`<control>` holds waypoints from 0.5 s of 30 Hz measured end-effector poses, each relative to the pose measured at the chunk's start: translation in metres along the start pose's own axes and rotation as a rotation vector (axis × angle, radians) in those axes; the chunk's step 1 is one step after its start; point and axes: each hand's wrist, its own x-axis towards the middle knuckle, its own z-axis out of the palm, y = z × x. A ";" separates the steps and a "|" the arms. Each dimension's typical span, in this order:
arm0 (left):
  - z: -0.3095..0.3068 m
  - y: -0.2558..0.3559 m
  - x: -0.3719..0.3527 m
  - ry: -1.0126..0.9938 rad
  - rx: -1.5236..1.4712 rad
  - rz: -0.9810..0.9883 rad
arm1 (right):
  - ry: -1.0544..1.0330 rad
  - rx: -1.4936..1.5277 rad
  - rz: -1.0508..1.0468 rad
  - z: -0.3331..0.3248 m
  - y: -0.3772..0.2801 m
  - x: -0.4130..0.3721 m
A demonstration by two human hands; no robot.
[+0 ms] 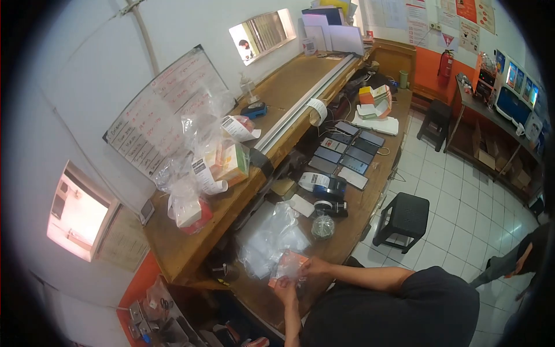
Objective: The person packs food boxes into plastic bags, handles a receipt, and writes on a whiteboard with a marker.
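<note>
An orange-and-white packet (287, 266), with what looks like clear plastic over it, is held between my two hands just above the desk. My left hand (285, 288) pinches its lower edge; my right hand (314, 268) grips its right side. What is inside cannot be made out. Right beside the packet lies a heap of clear plastic bags (272, 240). A roll of clear tape (323, 227) stands on the desk a little beyond my right hand, near a black tape dispenser (330, 209).
Several phones (347, 150) lie in rows farther along the desk (341, 243). A raised shelf (191, 248) carries bagged parcels with paper labels (222, 165). A black stool (403, 220) stands on the tiled floor. Another person (514, 260) is at the right edge.
</note>
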 end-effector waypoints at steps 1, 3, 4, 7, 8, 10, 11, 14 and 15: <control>0.000 -0.007 0.003 -0.002 -0.020 0.054 | 0.029 0.198 0.133 0.002 -0.002 -0.002; -0.005 -0.020 0.005 -0.004 -0.041 0.101 | 0.034 0.281 0.177 0.004 -0.006 -0.007; -0.004 -0.016 0.002 -0.025 -0.030 0.084 | 0.038 0.367 0.214 0.006 -0.013 -0.010; -0.002 -0.018 0.001 -0.015 0.007 0.114 | 0.006 0.396 0.203 0.008 -0.016 -0.013; -0.002 -0.021 0.001 0.008 0.038 0.166 | 0.003 0.394 0.215 0.008 -0.015 -0.013; -0.001 -0.020 -0.001 0.021 0.003 0.153 | 0.060 0.412 0.256 0.011 -0.016 -0.011; -0.001 -0.018 -0.003 0.030 -0.029 0.147 | 0.059 0.413 0.264 0.012 -0.018 -0.012; 0.000 -0.010 -0.007 -0.002 0.010 0.101 | 0.063 0.341 0.295 0.010 -0.024 -0.013; 0.001 -0.010 -0.007 0.003 0.009 0.095 | 0.060 0.429 0.276 0.011 -0.024 -0.013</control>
